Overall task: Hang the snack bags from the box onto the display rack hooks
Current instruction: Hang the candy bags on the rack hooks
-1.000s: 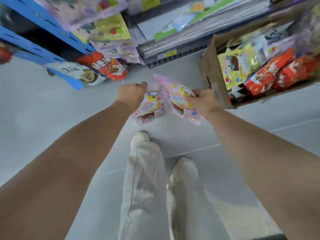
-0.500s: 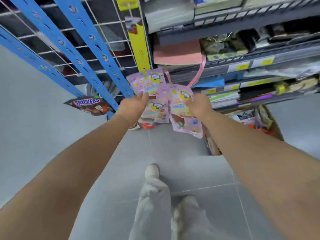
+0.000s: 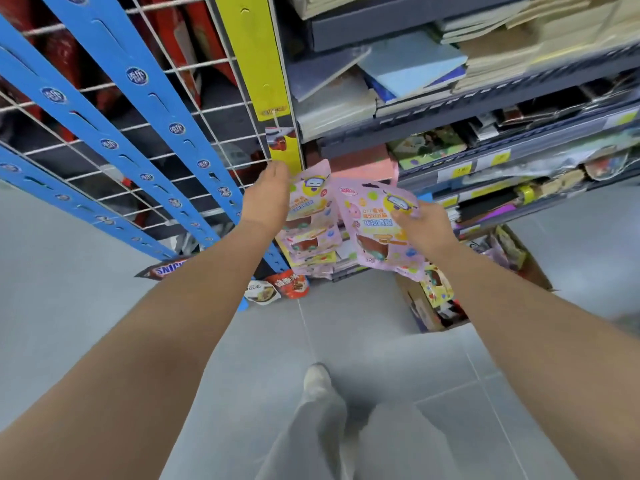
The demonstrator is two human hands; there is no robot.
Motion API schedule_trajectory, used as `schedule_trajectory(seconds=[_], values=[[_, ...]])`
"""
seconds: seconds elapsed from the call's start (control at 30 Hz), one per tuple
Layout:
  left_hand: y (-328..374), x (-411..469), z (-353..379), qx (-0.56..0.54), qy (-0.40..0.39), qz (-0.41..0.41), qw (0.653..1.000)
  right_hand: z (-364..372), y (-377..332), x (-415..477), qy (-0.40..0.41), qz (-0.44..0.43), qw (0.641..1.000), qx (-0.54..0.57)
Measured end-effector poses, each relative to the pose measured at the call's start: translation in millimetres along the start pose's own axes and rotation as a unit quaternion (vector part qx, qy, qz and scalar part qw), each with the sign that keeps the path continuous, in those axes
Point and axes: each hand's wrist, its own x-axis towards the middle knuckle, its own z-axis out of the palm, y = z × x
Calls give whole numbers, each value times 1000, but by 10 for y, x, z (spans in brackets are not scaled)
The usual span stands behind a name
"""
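My left hand (image 3: 268, 199) grips a pink snack bag (image 3: 313, 199) by its upper left edge, close to the yellow hanging strip (image 3: 254, 60) on the wire display rack (image 3: 149, 133). My right hand (image 3: 420, 225) holds a second pink snack bag (image 3: 375, 223), thumb on its front. Under the left bag, more pink bags (image 3: 310, 249) hang in a stack. The cardboard box (image 3: 533, 268) of mixed snack bags stands on the floor at the lower right, partly hidden by my right arm.
Blue hanging strips (image 3: 114, 109) slant across the rack on the left, with a Snickers pack (image 3: 162, 268) and red and white snack bags (image 3: 277, 287) at their lower ends. Grey shelves (image 3: 485, 109) of notebooks fill the right. My legs and a shoe (image 3: 317, 379) stand on grey floor tiles.
Both hands have risen from box level up to the rack with the pink bags, and my view has lifted from the floor to the yellow strip.
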Motion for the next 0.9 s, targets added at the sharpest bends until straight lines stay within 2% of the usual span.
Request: schedule_trajectory(seconds=[0.2,0.37,0.53,0.9], values=[[-51,226,215,-119,56,-21,991,162,44,219,-130,5,991,-17],[-25,301,379,-202,108,-62,971,335,33,518,-143,8,989,-45],[58,282,404,-315,136,-180,922,418,-89,657,-165,9,985,-41],[268,461,344,-291,126,-409,856,556,-222,853,-183,-77,978,-67]])
